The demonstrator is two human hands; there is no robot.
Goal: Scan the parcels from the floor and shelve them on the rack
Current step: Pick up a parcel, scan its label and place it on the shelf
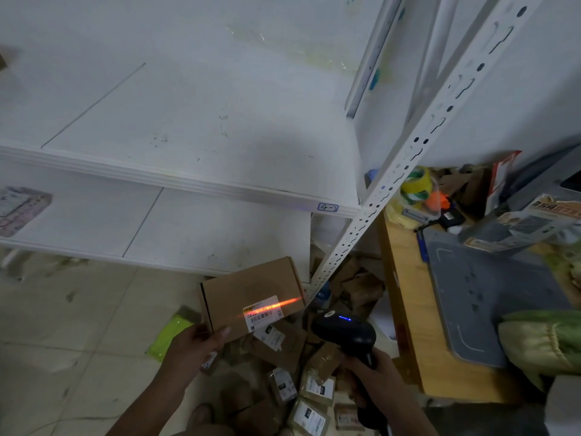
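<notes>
- The white metal rack [188, 184] with flat white shelves fills the upper left. Its two visible shelves are almost bare, so there is plenty of room for the parcels.
- The pale tiled floor [78, 309] runs below and in front of the rack.
- A light wooden worktop [408, 309] stands just right of the rack's perforated upright and carries a grey board, tape rolls and packets.
- A heap of small brown parcels [298, 382] with white labels lies on the floor at the foot of the rack's right upright. These have not yet been shelved.
- A brown cardboard mailer box [251, 287] is held off the floor in front of the rack's lowest shelf. It is tilted with its labelled face up, probably so the beam can reach the code.
- The left hand [191, 344] grips the box's near corner, its fingers beneath and its thumb on top. This leaves the label uncovered.
- The right hand [377, 376] has its fingers wrapped round the handle of a black handheld barcode scanner [345, 335]. The scanner is aimed at the box from the side nearer the worktop, and a blue light shows on its head.
- The white shipping label [264, 313] on the box has an orange-red scan line across it, so scanning appears to be the current step.
- A small handwritten tag [328, 208] sits on the front edge of the rack's upper shelf, presumably marking the bay.
</notes>
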